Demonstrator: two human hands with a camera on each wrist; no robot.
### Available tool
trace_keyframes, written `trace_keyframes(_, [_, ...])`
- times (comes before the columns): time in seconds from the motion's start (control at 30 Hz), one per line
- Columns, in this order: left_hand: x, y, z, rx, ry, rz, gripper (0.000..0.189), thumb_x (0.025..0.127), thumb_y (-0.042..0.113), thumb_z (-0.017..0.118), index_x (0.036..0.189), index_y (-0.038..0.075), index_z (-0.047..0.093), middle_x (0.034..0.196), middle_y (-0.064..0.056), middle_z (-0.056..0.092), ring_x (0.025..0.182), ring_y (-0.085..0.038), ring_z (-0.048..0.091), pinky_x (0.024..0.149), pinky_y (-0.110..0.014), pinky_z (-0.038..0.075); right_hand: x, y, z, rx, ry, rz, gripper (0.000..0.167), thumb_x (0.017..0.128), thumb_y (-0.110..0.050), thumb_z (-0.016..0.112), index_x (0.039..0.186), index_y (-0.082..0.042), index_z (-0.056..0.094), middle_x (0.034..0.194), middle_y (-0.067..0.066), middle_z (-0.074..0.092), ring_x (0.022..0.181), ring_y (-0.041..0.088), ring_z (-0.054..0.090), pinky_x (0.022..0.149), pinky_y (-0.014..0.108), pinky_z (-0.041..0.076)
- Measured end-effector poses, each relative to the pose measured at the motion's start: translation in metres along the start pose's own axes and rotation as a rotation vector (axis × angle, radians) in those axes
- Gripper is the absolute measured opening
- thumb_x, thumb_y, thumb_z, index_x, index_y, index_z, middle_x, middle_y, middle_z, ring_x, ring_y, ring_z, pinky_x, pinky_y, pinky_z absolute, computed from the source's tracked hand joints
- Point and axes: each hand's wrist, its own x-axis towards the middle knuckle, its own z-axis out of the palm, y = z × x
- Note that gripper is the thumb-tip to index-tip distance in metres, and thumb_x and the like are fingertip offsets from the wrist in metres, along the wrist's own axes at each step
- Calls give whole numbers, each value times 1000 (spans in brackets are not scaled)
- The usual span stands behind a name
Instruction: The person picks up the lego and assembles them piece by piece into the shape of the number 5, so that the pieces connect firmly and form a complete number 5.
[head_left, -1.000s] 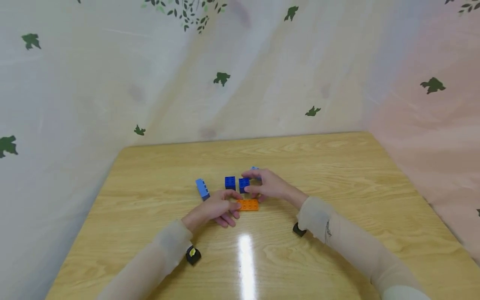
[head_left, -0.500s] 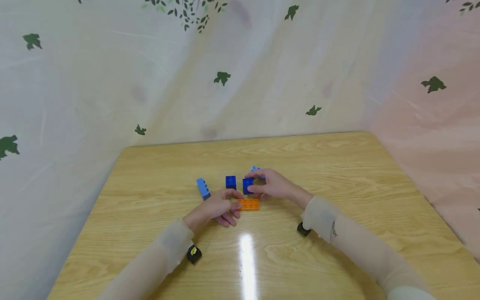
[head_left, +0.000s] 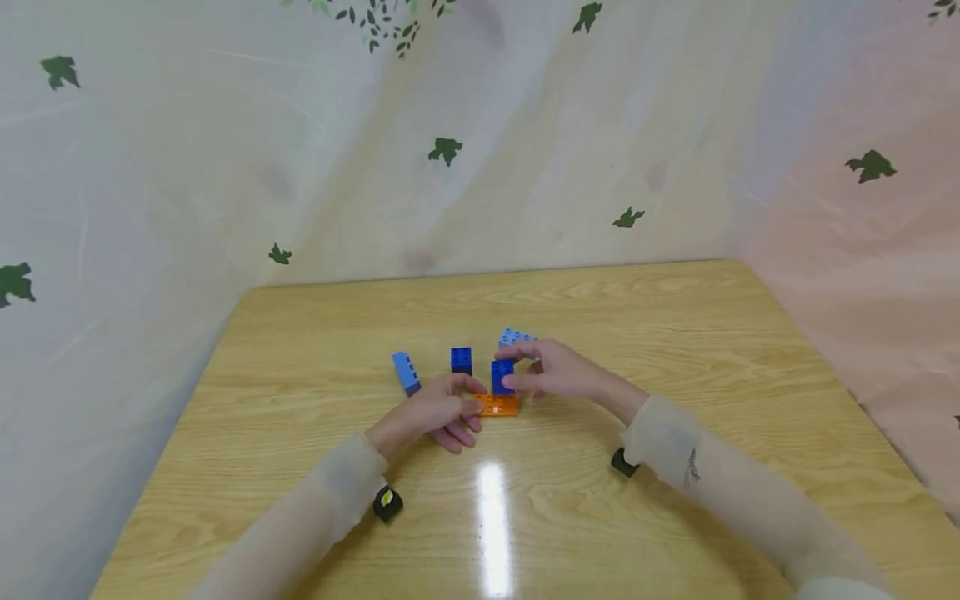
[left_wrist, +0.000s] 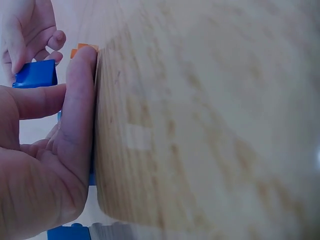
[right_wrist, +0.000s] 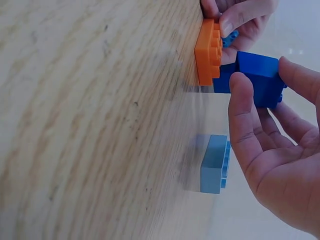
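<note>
My right hand (head_left: 558, 371) pinches a dark blue toy building brick (head_left: 502, 377) between thumb and fingers. In the right wrist view this blue brick (right_wrist: 260, 75) is raised off the table, its studs facing away from the tabletop. An orange brick (head_left: 501, 406) lies flat with its studs up, just in front of the blue one. My left hand (head_left: 442, 408) holds the orange brick's left end between thumb and forefinger, the other fingers resting near the table. Behind the left hand stands a second dark blue brick (head_left: 461, 359).
A light blue brick (head_left: 517, 337) lies behind the right hand, partly covered by it. Another light blue brick (head_left: 406, 372) lies at an angle left of the left hand. The wooden table (head_left: 300, 333) meets a pale printed cloth (head_left: 337, 208) at its back edge.
The right hand has lifted the dark blue brick and drawn it slightly right and nearer, up to the orange brick. More of the rear light blue brick shows. The left hand has stayed put.
</note>
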Motion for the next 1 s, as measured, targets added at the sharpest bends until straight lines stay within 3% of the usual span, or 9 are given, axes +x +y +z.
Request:
trace_keyframes(0.3, [-2, -8, -1, -29, 0, -10, 34, 102, 18, 60, 134, 9, 55, 93, -17, 69, 71, -30, 73, 61, -43, 61, -5, 4, 9, 6, -42, 11, 47, 99, -20, 69, 142, -5, 56, 139, 14, 56, 87, 31, 70, 72, 45, 60])
trace_keyframes(1.0, [2, -1, 0, -19, 7, 12, 34, 101, 18, 61, 133, 9, 55, 92, -17, 70, 71, -30, 73, 60, -44, 61, -10, 7, 7, 63, -74, -19, 46, 100, -18, 68, 141, -3, 55, 136, 14, 58, 94, 34, 70, 74, 46, 61])
